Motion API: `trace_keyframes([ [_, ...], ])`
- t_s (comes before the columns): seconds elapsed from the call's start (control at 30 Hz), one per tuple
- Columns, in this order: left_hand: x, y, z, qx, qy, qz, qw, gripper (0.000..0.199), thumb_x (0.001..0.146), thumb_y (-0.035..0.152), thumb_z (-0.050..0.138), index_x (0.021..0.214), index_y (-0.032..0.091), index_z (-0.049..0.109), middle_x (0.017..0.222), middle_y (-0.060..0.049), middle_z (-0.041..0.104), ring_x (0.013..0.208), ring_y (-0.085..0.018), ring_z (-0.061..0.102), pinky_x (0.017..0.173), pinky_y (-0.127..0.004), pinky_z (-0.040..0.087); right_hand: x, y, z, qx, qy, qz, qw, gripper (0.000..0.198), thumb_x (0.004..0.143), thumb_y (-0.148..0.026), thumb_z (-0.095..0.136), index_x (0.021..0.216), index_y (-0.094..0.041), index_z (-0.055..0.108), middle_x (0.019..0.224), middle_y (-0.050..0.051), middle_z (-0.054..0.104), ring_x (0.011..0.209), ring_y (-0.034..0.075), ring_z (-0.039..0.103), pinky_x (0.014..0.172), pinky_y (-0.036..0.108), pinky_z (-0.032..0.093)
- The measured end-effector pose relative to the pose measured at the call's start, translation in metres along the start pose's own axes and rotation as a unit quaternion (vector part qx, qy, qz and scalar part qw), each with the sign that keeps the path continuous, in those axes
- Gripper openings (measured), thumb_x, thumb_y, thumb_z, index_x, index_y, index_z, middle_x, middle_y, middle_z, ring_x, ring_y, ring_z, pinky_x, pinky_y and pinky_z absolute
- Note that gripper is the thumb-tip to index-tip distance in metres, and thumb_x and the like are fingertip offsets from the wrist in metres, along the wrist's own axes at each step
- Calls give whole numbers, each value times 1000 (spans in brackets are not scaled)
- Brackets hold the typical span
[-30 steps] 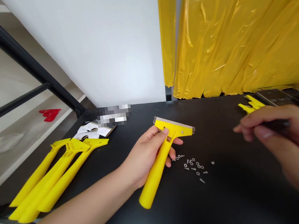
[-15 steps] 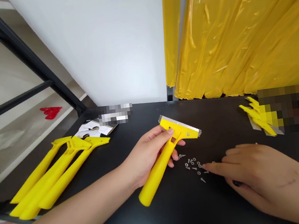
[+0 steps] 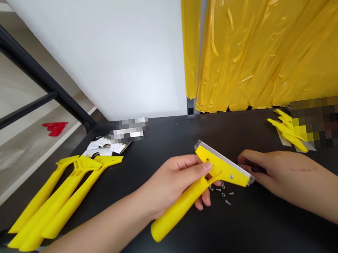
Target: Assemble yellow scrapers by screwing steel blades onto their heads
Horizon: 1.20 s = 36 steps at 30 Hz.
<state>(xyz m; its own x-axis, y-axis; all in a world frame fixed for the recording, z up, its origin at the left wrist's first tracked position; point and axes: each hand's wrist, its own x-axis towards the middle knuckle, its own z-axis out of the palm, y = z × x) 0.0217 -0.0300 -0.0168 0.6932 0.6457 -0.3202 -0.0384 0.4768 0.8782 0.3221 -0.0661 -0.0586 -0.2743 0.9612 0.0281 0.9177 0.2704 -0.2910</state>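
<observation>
My left hand is closed around a yellow scraper, its thumb on the head just behind the metal blade edge. One screw shows in the head near the right end, while the hole by my thumb has none. My right hand is at the right end of the blade with thumb and fingertips drawn together. Whatever it pinches is hidden or too small to name. Below the scraper head, several small screws and nuts are scattered on the black table, partly covered by my left hand and the scraper.
Several yellow scraper handles lie at the left of the black table. Behind them are printed cards. Yellow plastic pieces lie at the far right, beside a blurred area. A white panel and yellow sheeting stand at the back.
My left hand has turned the scraper so its blade end points further right and down. My right hand has left the screws and nuts, its pointing finger now drawn in beside the blade.
</observation>
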Motion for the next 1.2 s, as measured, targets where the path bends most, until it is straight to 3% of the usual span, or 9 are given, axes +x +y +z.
trace_keyframes([
  [0.1, -4, -1, 5, 19, -37, -32, 999, 30, 106, 46, 78, 110, 17, 81, 105, -9, 79, 69, -12, 73, 61, -20, 59, 0, -8, -2, 37, -10, 6, 999, 16, 104, -36, 56, 102, -30, 71, 74, -3, 75, 58, 19, 69, 54, 29, 46],
  [0.2, -8, -2, 11, 39, -58, -55, 996, 30, 104, 47, 80, 107, 18, 82, 108, -8, 79, 72, -12, 72, 63, -20, 58, -3, -25, -13, 191, -49, 27, 980, 29, 110, -48, 53, 102, -28, 72, 73, -1, 73, 64, 19, 68, 57, 28, 49],
  [0.37, -13, -6, 16, 41, -76, -62, 994, 30, 101, 49, 83, 105, 18, 83, 91, -4, 76, 72, -13, 69, 62, -21, 57, -11, -50, -33, 456, -144, 64, 876, 44, 106, -66, 66, 96, -24, 73, 80, 3, 78, 68, 17, 67, 60, 25, 51],
  [0.47, -14, -7, 17, 41, -82, -71, 993, 32, 101, 50, 83, 104, 19, 84, 78, -2, 71, 71, -14, 67, 62, -21, 56, -14, -52, -36, 531, -182, 72, 824, 37, 103, -62, 76, 98, -25, 79, 88, 3, 82, 76, 17, 69, 66, 24, 53],
  [0.53, -15, -6, 17, 41, -77, -71, 994, 33, 101, 51, 83, 107, 19, 83, 79, -2, 71, 70, -14, 67, 61, -21, 56, -16, -48, -34, 553, -201, 73, 805, 33, 104, -58, 77, 101, -26, 84, 92, 2, 83, 79, 16, 70, 70, 23, 54],
  [0.63, -15, -4, 17, 35, -59, -60, 996, 36, 100, 51, 85, 109, 17, 80, 84, -3, 71, 70, -14, 68, 62, -22, 57, -20, -41, -31, 565, -201, 79, 796, 29, 106, -56, 76, 109, -29, 87, 87, 1, 79, 79, 17, 70, 72, 24, 56],
  [0.8, -14, -2, 16, 2, -52, -27, 998, 39, 98, 41, 90, 122, 21, 67, 117, -8, 76, 70, -11, 72, 62, -22, 59, -23, -36, -27, 601, -188, 82, 772, 31, 106, -53, 77, 128, -34, 85, 98, 3, 81, 82, 19, 71, 74, 29, 58],
  [0.93, -14, -3, 16, -20, -57, -25, 998, 42, 97, 38, 91, 125, 24, 64, 120, -7, 74, 68, -10, 72, 60, -21, 58, -24, -33, -22, 624, -215, 91, 746, 38, 106, -60, 74, 135, -36, 82, 105, 5, 82, 82, 19, 70, 70, 28, 54],
  [1.2, -12, -4, 16, -20, -74, -14, 997, 41, 98, 31, 88, 132, 26, 65, 119, -4, 72, 66, -8, 71, 57, -18, 56, -26, -29, -19, 579, -208, 103, 782, 48, 104, -64, 72, 137, -30, 80, 97, 6, 77, 68, 18, 57, 57, 29, 44],
])
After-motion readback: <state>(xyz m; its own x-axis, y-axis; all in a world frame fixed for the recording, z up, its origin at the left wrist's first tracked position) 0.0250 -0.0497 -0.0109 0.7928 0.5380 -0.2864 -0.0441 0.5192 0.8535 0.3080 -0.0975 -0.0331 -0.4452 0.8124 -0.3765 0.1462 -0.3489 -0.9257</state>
